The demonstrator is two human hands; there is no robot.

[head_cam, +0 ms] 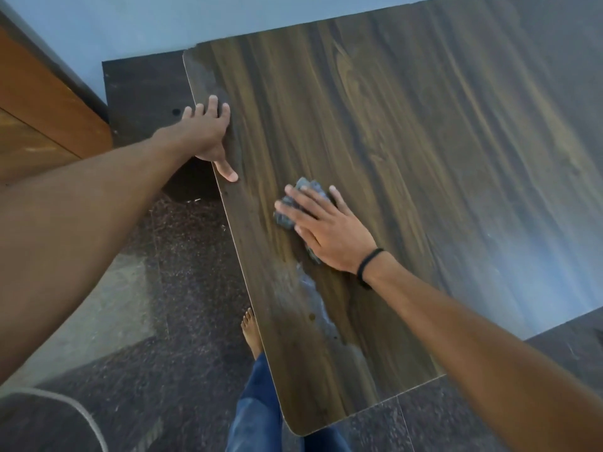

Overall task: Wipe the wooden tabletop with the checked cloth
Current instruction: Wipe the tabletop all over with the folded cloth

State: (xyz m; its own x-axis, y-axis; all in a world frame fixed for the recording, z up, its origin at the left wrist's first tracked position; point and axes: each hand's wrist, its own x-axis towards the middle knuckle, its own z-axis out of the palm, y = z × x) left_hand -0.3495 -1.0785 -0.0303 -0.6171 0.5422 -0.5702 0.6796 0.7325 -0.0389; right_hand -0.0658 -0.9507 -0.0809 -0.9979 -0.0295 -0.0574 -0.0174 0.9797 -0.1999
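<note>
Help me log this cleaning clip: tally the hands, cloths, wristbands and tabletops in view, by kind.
hands: 2, the left hand and the right hand
checked cloth: 1
black wristband: 1
wooden tabletop: 1
total: 5

- At frame centre, our right hand [326, 230] presses the bunched grey checked cloth [305, 188] flat against the wooden tabletop [408, 132], fingers straight.
- A black wristband [368, 265] circles that wrist.
- Toward the upper left, our left hand [205, 132] rests spread over the tabletop's left edge.
- A pale smear [313, 295] lies below the cloth.
- At the bottom, our bare foot [251, 331] and blue jeans [257, 402] show over the dark speckled floor [182, 288].
</note>
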